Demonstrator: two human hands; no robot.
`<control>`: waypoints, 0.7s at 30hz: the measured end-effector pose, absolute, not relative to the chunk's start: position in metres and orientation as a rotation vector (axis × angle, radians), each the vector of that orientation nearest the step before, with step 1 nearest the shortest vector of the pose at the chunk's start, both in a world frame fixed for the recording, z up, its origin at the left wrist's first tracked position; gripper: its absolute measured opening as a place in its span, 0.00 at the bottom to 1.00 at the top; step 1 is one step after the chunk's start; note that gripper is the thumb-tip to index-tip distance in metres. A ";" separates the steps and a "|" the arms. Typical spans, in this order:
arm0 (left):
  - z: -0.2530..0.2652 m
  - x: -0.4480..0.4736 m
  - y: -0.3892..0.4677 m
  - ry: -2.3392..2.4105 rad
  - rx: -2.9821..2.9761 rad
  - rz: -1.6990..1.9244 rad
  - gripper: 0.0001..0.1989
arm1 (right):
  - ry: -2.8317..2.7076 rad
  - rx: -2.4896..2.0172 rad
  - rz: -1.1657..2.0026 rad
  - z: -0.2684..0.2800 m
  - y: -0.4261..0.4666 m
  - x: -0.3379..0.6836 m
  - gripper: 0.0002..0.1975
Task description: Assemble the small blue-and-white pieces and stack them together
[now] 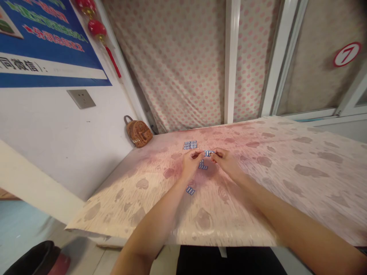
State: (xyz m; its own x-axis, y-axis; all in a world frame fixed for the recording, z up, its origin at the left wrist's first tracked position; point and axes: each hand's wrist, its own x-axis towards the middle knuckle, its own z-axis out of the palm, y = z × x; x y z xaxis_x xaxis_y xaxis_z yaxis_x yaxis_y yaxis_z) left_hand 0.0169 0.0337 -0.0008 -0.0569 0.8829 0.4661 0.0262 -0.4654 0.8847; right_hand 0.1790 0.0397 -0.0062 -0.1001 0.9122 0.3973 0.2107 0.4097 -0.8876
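Observation:
Both my hands hold a small blue-and-white slotted piece above the table, one at each end. My left hand pinches its left end between thumb and fingers. Gripping the right end, my right hand has its fingers closed. Just below lie similar blue-and-white pieces, partly behind my left hand. Nearer to me rests another slotted piece, beside my left forearm. Beyond my left hand, several more sit together in a neat group. The pieces are too small to name their exact kind.
A patterned cloth covers the table. At its far left corner a small brown backpack-shaped bag leans by the wall. Polka-dot curtains hang behind the table. On the floor at lower left stands a dark bin-like object.

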 end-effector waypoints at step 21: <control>-0.012 -0.060 0.116 1.866 1.291 1.163 0.07 | -1.364 -1.103 0.968 -0.005 0.051 0.187 0.05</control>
State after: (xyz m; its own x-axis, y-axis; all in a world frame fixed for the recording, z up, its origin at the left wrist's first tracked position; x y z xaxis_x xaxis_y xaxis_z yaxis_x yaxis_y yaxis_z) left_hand -0.0595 0.1164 -0.0118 -0.3608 0.9325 0.0144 0.4236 0.1502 0.8933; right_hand 0.1867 0.0510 -0.0047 0.0104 0.9706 0.2406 0.0930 0.2386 -0.9666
